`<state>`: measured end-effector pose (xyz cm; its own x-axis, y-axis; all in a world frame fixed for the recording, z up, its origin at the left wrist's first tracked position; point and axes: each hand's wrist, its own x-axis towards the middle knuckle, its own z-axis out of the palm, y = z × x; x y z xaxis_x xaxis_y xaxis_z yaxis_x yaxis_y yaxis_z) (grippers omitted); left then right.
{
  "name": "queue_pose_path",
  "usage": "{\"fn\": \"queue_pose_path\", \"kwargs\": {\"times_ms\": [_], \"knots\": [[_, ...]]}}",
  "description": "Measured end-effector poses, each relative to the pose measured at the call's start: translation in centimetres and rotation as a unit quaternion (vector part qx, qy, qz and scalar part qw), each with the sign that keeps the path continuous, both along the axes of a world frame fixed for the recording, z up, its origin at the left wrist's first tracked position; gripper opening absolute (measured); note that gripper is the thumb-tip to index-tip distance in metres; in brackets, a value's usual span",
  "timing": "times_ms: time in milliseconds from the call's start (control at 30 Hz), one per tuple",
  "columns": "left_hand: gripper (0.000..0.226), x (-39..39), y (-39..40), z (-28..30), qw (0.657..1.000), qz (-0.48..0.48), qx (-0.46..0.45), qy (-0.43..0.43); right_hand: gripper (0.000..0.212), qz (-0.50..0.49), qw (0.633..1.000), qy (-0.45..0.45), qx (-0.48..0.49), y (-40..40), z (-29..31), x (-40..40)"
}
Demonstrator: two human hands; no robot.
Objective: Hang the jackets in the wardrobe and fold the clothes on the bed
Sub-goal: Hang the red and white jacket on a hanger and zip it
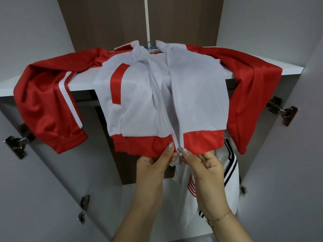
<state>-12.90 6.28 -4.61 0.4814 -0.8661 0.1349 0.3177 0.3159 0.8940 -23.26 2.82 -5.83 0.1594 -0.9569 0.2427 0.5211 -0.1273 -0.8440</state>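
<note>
A red and white zip jacket (pixel 132 95) lies spread over the white wardrobe shelf (pixel 293 68), its body and sleeves drooping over the front edge. A blue hanger hook (pixel 150 45) pokes out at its collar. The front zip is undone except at the hem. My left hand (pixel 155 165) pinches the red hem left of the zip. My right hand (pixel 204 163) pinches the hem right of it, thumb beside the metal zip slider (pixel 180 151). A white jacket with black and red stripes (pixel 225 175) hangs below, behind my right hand.
Both wardrobe doors stand open at left (pixel 35 189) and right (pixel 288 172), with metal hinges (pixel 281 109) sticking out of them. The dark brown back panel (pixel 104 23) shows above the shelf. Under the shelf is the hanging space.
</note>
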Motion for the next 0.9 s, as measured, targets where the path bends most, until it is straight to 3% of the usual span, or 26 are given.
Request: {"fn": "queue_pose_path", "kwargs": {"times_ms": [200,333,433,533,600,700,767,833,900], "knots": [[0.019,0.1,0.1,-0.5,0.999,-0.013,0.035,-0.02,0.016,-0.041,0.998,-0.021,0.034,0.5,-0.1,0.1],[0.012,0.2,0.3,-0.6,0.997,-0.016,0.05,-0.049,0.022,-0.011,0.992,-0.073,0.098,0.8,0.1,0.4],[0.019,0.8,0.5,-0.1,0.994,-0.032,0.083,-0.068,0.02,-0.005,0.988,-0.057,0.147,0.6,0.3,0.5],[0.023,2.1,1.7,0.1,0.974,-0.071,0.111,-0.185,0.013,-0.007,0.985,-0.028,0.171,0.4,0.5,0.3],[0.016,3.0,3.0,-0.2,0.932,-0.027,0.11,-0.346,0.017,-0.005,0.984,-0.015,0.176,0.3,0.8,0.1],[0.019,4.4,3.7,-0.8,0.821,0.099,0.021,-0.561,0.018,0.012,0.983,-0.023,0.181,0.4,1.0,-0.2],[0.013,4.8,3.2,-0.9,0.756,0.143,-0.061,-0.636,0.016,0.033,0.982,-0.036,0.183,0.7,1.2,-0.4],[0.032,4.6,2.2,-1.1,0.708,0.167,-0.108,-0.677,0.016,0.053,0.981,-0.046,0.181,1.0,1.5,-0.5],[0.054,4.2,1.5,-1.2,0.687,0.177,-0.12,-0.695,0.016,0.062,0.981,-0.05,0.176,1.2,1.7,-0.7]]}}
